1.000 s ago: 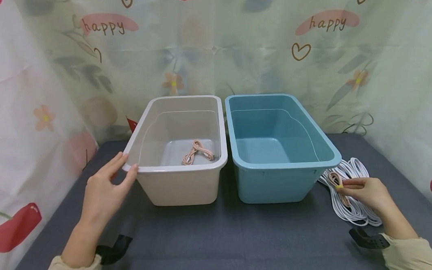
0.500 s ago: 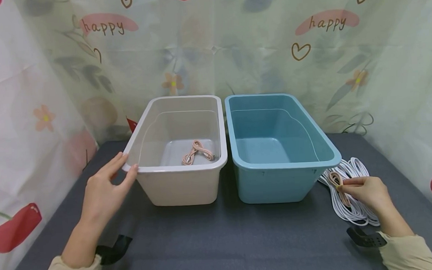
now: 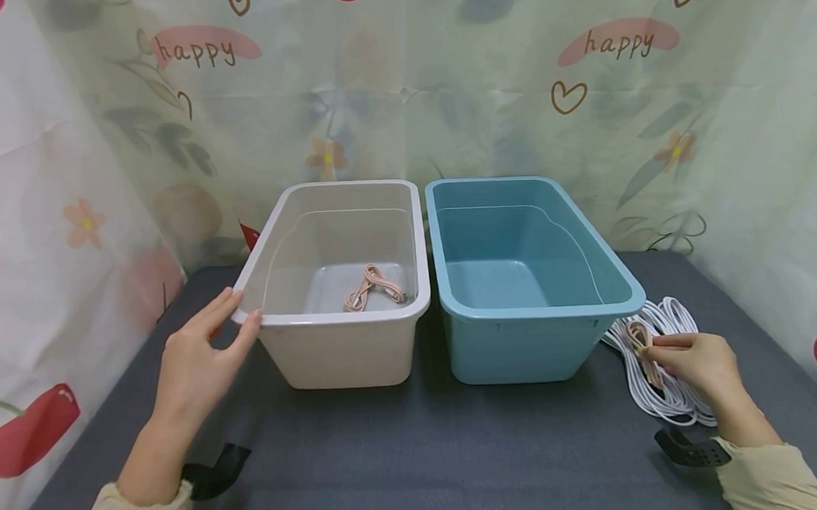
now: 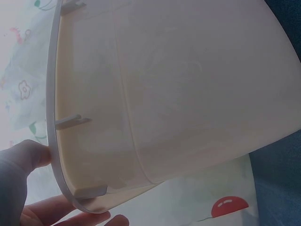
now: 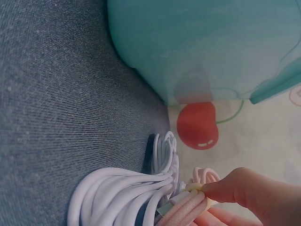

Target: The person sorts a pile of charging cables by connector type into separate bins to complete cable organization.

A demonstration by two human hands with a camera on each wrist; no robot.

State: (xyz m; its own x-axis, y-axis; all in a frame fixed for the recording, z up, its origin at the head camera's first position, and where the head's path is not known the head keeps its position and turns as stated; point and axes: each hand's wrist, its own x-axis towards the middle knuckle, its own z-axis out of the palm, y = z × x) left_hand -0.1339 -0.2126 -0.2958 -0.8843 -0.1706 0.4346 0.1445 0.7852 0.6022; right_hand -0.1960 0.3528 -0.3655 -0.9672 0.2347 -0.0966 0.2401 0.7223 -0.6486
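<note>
My left hand [image 3: 202,350] rests on the near left corner of the beige bin [image 3: 344,351], fingers straight along its rim [image 4: 54,155]. A coiled pink cable [image 3: 372,286] lies on that bin's floor. The blue bin [image 3: 524,341] stands beside it on the right, with nothing visible inside. My right hand [image 3: 691,359] pinches a second bundled pink cable [image 3: 640,343] [image 5: 186,207] that lies on a pile of white cables [image 3: 665,384] [image 5: 127,195] to the right of the blue bin.
The bins stand on a dark grey cloth-covered table [image 3: 418,447]. A floral curtain [image 3: 400,86] printed with "happy" closes off the back and both sides. Black wrist straps [image 3: 214,461] show at both cuffs.
My right hand has shifted slightly on the pink cable bundle, fingers closing on it. The left hand and both bins have not moved.
</note>
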